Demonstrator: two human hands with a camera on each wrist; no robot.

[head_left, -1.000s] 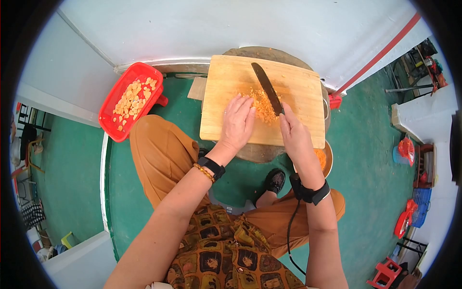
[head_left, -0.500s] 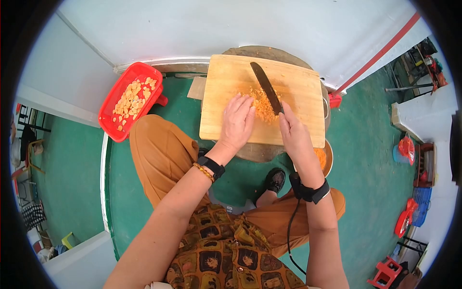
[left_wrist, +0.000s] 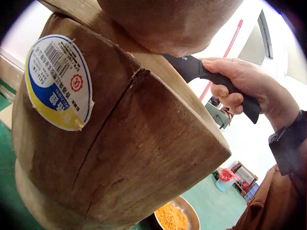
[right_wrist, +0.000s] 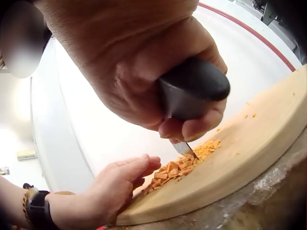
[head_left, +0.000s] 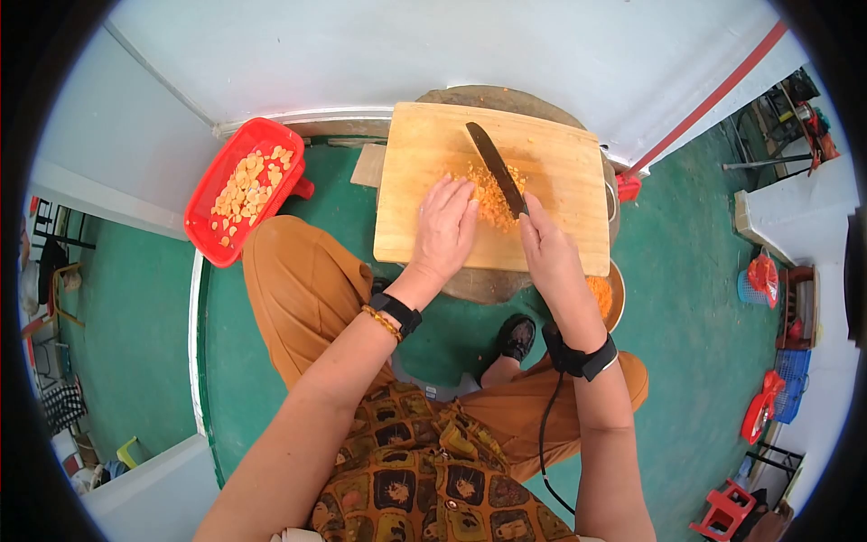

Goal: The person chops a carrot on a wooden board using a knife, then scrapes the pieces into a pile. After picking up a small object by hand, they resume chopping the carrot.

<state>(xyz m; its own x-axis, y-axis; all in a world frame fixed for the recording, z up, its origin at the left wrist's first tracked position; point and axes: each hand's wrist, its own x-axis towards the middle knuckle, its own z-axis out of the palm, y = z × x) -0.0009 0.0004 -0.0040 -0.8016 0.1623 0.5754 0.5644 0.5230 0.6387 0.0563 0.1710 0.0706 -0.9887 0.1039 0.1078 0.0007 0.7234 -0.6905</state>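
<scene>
Right hand (head_left: 553, 255) grips a knife (head_left: 493, 163) over orange bits (head_left: 492, 206) on the cutting board (head_left: 424, 135); left hand (head_left: 446, 226) rests there, loose-fingered.

Pale tan, grained cutting board (head_left: 424, 144); upon it, orange pieces (head_left: 492, 210); over it, black-handled knife (head_left: 495, 165); left of it, red basket (head_left: 213, 185); beneath it, green floor (head_left: 239, 361).
</scene>
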